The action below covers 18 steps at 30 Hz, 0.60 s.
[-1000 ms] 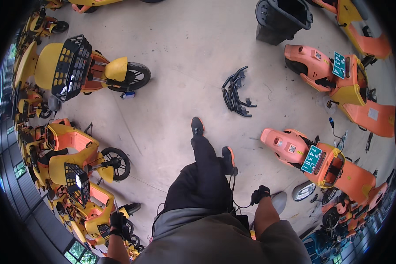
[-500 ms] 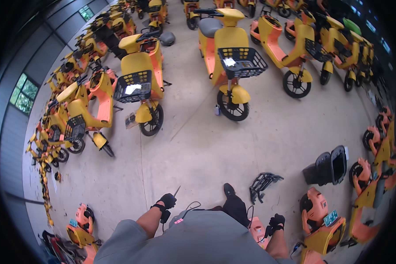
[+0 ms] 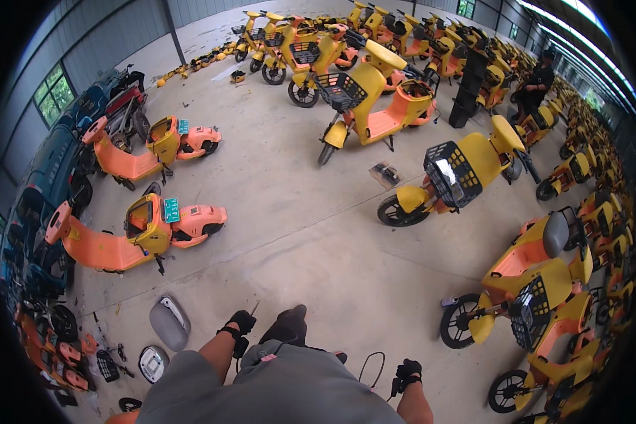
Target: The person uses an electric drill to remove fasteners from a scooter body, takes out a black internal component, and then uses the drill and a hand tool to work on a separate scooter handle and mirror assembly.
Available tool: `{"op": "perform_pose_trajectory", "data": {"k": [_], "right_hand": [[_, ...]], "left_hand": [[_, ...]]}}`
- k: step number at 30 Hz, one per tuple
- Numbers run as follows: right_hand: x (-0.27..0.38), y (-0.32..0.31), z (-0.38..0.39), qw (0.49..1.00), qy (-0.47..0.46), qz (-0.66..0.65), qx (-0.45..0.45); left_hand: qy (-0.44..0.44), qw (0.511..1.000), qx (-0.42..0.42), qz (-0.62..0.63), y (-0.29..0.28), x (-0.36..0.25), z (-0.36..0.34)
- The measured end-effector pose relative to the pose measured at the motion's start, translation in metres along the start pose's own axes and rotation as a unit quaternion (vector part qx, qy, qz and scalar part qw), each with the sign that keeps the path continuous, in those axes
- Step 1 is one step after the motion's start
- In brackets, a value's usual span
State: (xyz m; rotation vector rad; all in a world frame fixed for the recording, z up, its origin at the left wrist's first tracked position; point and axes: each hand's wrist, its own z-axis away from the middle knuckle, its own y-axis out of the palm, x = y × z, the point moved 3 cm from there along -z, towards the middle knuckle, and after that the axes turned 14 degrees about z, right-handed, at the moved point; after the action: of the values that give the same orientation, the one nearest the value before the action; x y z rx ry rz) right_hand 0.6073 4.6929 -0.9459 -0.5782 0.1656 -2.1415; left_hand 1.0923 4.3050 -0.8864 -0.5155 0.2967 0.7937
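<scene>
My left hand (image 3: 242, 323), in a black glove, is closed around a thin rod-like tool (image 3: 255, 307) whose narrow tip points up and away. Its handle is hidden by the fingers. Out to the right, my gloved right hand (image 3: 408, 370) hangs low with curled fingers; whether anything is in them I cannot make out. Neither hand touches a scooter. Closest to my left arm, a grey scooter seat (image 3: 169, 323) lies on the concrete floor, beside a white-rimmed oval part (image 3: 152, 363).
Two stripped orange-and-yellow scooters (image 3: 109, 247) stand at left. Ahead and right are yellow scooters with black baskets (image 3: 454, 173). A flat dark part (image 3: 385, 174) lies on the floor. Loose parts (image 3: 107, 365) litter the lower left. Another person (image 3: 537, 85) is far right.
My view has swung to the left, bringing the stripped scooters and grey seat into sight. The black frame and black bins have left the view. My left hand still holds the tool.
</scene>
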Motion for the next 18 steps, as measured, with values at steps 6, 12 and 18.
{"op": "perform_pose_trajectory", "data": {"k": [6,12,18], "right_hand": [[0.124,0.079,-0.075,0.963,-0.136,0.22,0.074],[0.264,0.213,0.003,0.962,-0.053,0.254,0.089],[0.407,0.315,0.016,0.704,-0.326,0.623,0.103]], "left_hand": [[-0.243,0.914,-0.066,0.318,-0.018,0.126,0.017],[-0.292,0.864,-0.026,0.409,-0.039,0.156,-0.027],[0.046,0.96,0.046,0.273,-0.125,0.045,-0.15]]}}
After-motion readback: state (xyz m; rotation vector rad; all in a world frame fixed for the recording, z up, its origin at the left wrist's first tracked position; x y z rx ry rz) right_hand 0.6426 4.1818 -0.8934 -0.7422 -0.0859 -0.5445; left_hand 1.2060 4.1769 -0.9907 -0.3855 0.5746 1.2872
